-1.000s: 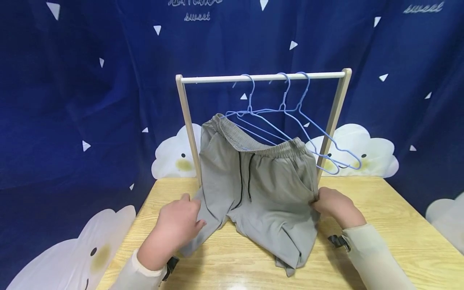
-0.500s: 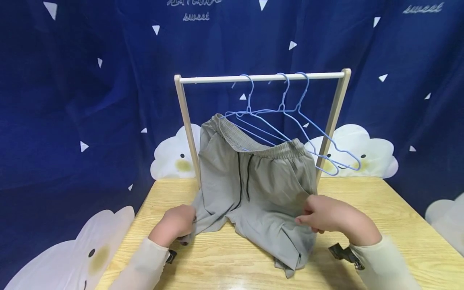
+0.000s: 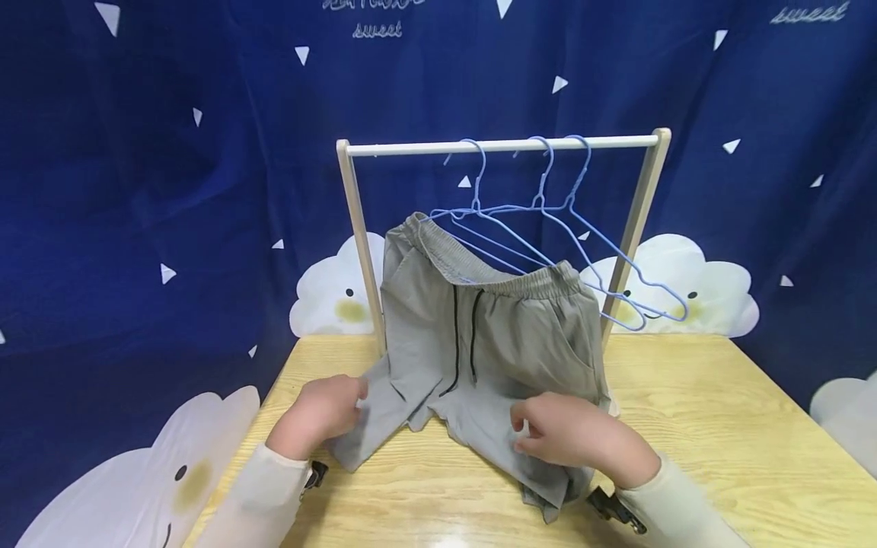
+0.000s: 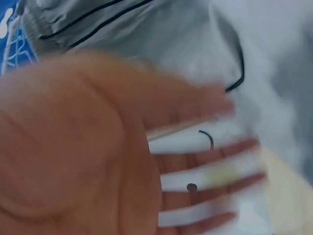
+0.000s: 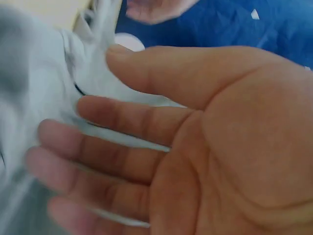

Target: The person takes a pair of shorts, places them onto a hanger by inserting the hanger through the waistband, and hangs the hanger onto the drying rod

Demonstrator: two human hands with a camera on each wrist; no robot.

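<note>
Grey drawstring shorts [image 3: 527,327] hang by their elastic waistband from a blue wire hanger [image 3: 510,232] on a small rack. Their legs spread down onto the table, and two black cords dangle at the front. Beside the leg at the left is my left hand [image 3: 322,415]; its fingers look spread and straight in the left wrist view, blurred, holding nothing. My right hand [image 3: 578,434] is in front of the other leg. In the right wrist view its fingers [image 5: 127,152] are relaxed and apart, with the grey cloth behind them. Whether either hand touches the cloth I cannot tell.
The rack has a white rail [image 3: 411,148] on wooden posts. Two more blue hangers [image 3: 617,266] hang at its right. Below is a wood-grain table [image 3: 685,411]. A dark blue curtain [image 3: 171,190] with white triangles and clouds stands behind.
My right hand has left the shorts' side edge and moved left and down, in front of the leg. My left hand took the left leg's hem, then let it go.
</note>
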